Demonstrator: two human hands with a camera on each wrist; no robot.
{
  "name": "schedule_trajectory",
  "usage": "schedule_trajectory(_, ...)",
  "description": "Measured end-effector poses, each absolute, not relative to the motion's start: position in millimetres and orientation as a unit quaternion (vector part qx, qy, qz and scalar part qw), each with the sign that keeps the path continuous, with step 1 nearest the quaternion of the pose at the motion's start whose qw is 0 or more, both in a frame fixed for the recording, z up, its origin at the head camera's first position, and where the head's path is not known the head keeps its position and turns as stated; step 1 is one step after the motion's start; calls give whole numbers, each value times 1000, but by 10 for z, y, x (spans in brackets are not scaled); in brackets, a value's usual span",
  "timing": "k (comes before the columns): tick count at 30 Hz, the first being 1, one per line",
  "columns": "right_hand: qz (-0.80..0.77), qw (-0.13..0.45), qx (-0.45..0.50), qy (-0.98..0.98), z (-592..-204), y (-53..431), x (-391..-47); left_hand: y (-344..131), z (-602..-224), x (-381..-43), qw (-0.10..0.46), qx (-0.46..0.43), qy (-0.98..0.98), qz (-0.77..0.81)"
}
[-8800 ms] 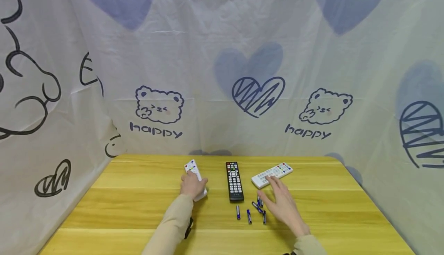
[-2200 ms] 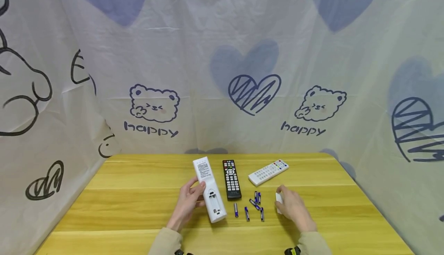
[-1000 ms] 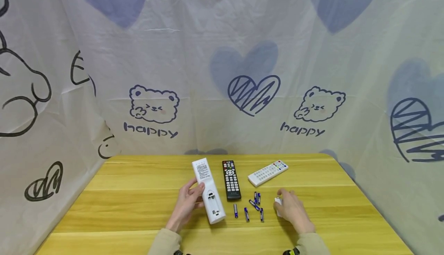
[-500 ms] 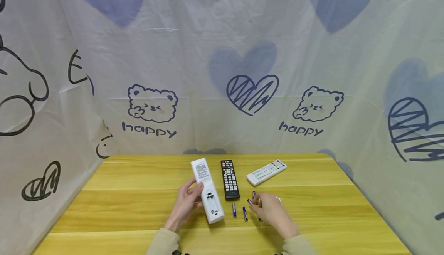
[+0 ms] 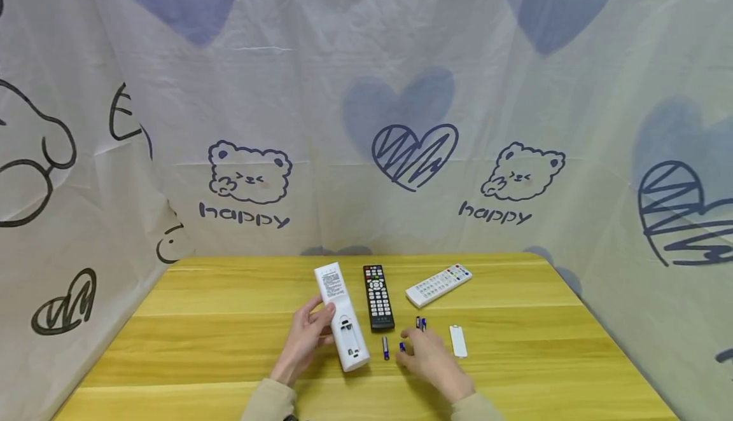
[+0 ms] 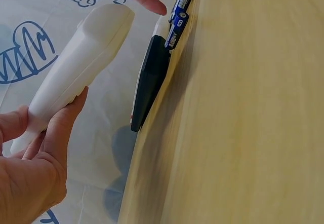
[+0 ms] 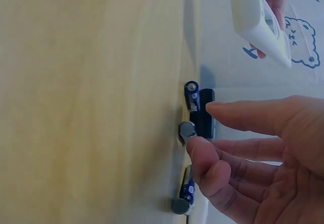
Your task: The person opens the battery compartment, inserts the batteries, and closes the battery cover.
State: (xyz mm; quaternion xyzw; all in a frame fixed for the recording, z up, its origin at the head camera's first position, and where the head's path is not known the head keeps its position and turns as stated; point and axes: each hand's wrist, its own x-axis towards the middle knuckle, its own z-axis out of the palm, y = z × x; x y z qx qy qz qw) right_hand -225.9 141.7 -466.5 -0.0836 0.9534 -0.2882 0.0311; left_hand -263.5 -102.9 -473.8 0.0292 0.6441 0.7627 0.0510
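My left hand (image 5: 306, 335) grips a white remote control (image 5: 342, 305) back side up, above the table. Its battery compartment (image 5: 350, 339) is uncovered, and bare metal contacts show inside. My right hand (image 5: 432, 360) hovers low over several small blue-and-silver batteries (image 5: 385, 348), hiding some of them from the head view. In the right wrist view its thumb and index finger stand apart with nothing between them, the index fingertip close beside a battery (image 7: 187, 131); whether they touch, I cannot tell. The white battery cover (image 5: 459, 341) lies on the table, right of that hand.
A black remote control (image 5: 378, 297) lies face up just right of the held one. Another white remote control (image 5: 438, 285) lies slanted behind the batteries. The wooden table (image 5: 200, 319) ends at a printed cloth (image 5: 343, 230) at the back.
Earlier the left hand lifted and turned the white remote, and its cover came off. Within the last second my right hand let go of the cover and moved left over the batteries.
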Motion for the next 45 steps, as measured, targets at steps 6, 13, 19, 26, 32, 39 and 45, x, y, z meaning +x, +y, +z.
schedule_trajectory(6, -274, 29, -100, 956, -4700, 1410, -2283, -1024, -4743, -2651, 52, 29, 644, 763)
schedule_trajectory(13, -267, 16, -137, 954, -4734, 1424, -2299, -1021, -4757, -2651, 57, 36, 641, 765)
schedule_trajectory(19, -262, 24, -138, 955, -4755, 1429, -2312, -1022, -4756, -2631, 58, 44, 639, 765)
schedule_trajectory(26, -263, 27, -128, 956, -4752, 1416, -2310, -1029, -4748, -2626, 60, 42, 641, 764)
schedule_trajectory(32, -260, 23, -128, 957, -4750, 1422, -2296, -1032, -4767, -2626, 62, 50, 637, 767)
schedule_trajectory(39, -283, 20, -130, 950, -4765, 1440, -2280, -1027, -4760, -2621, 63, 44, 636, 768)
schedule_trajectory(45, -322, 35, -104, 940, -4749, 1432, -2293, -1024, -4742, -2618, 63, 39, 641, 764)
